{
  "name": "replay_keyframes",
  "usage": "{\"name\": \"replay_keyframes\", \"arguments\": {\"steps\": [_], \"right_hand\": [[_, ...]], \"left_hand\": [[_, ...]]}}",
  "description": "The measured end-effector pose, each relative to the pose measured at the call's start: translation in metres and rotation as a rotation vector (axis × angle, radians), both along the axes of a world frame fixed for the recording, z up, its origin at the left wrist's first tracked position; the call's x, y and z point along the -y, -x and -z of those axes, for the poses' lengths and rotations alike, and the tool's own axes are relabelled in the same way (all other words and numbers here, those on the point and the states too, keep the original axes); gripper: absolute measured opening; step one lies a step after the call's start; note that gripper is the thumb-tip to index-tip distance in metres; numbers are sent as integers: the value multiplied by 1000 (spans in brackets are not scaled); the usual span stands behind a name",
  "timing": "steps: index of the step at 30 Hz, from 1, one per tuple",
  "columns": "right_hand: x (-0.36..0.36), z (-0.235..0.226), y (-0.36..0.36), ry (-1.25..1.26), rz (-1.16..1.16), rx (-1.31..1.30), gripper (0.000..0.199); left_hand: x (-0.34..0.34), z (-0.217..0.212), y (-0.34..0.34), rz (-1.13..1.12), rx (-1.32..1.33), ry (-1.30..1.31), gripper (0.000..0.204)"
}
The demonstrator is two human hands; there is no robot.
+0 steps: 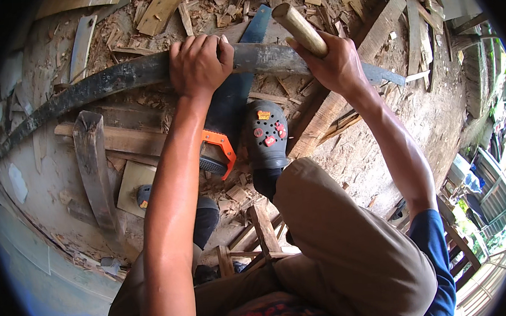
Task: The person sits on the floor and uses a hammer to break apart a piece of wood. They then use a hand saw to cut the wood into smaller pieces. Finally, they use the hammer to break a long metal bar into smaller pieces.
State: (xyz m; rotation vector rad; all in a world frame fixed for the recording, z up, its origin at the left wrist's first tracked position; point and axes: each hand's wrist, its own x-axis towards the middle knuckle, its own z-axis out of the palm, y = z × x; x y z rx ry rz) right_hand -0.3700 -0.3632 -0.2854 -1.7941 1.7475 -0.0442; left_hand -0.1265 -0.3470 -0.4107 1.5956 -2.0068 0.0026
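My left hand is wrapped over a long, curved, dark wooden piece, which arcs across the view from the left. My right hand closes round a thick round wooden handle with a blunt upper end. The handle's other end is hidden by the hand, so the kind of tool cannot be told. That hand is close to the curved piece's right part; whether it touches cannot be told. Beneath the curved piece lies a handsaw with a dark blade and orange-edged grip.
A grey clog covers my foot beside the saw. A thick timber beam runs diagonally at right. At left stands a weathered wood block. Wood scraps and chips litter the ground. A wooden frame sits near my legs.
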Motion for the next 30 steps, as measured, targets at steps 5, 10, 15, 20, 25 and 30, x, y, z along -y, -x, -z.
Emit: {"name": "replay_keyframes", "arguments": {"steps": [5,10,15,20,25,30], "right_hand": [[-16,-2,42,-144,100,-4,45],[-6,1,26,-185,4,-102,36],[-2,-3,30,-211,132,130,39],[-20,5,55,-32,-35,87,38],[0,-5,7,-128,-110,61,38],[-12,12,26,72,-54,191,38]], "left_hand": [[1,-1,0,26,-36,13,25],[0,1,4,5,-11,7,25],[-3,-3,-3,36,27,-40,22],[-5,-1,0,15,4,-12,24],[-1,-2,1,-1,25,-4,24],[-1,-2,0,5,29,8,25]]}}
